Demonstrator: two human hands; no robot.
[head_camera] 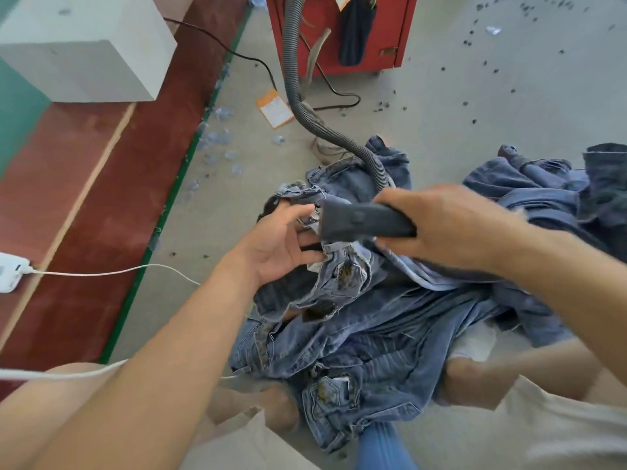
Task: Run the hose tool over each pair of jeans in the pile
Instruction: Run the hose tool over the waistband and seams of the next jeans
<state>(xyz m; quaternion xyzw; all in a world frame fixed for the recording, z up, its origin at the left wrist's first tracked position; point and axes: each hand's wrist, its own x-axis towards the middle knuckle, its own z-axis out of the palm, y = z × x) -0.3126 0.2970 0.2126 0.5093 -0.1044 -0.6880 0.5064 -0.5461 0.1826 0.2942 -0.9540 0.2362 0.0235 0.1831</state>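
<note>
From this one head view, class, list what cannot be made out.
- Mouth of the dark grey nozzle: pressed into the blue denim jeans.
- Right hand fingertips: wrapped under the nozzle.
- Red metal cabinet: top cut off by the frame edge.
- Dark floor specks: too small.

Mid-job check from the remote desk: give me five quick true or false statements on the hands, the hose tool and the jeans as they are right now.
1. The right hand grips the hose tool. True.
2. The left hand rests flat on the floor. False: it holds up a bunched part of the jeans at the nozzle's mouth.
3. The grey ribbed hose runs back to the red cabinet. True.
4. The jeans are folded in a tidy stack. False: they lie in a crumpled pile.
5. The nozzle points away from the denim. False: it points at the denim held by the left hand.
</note>
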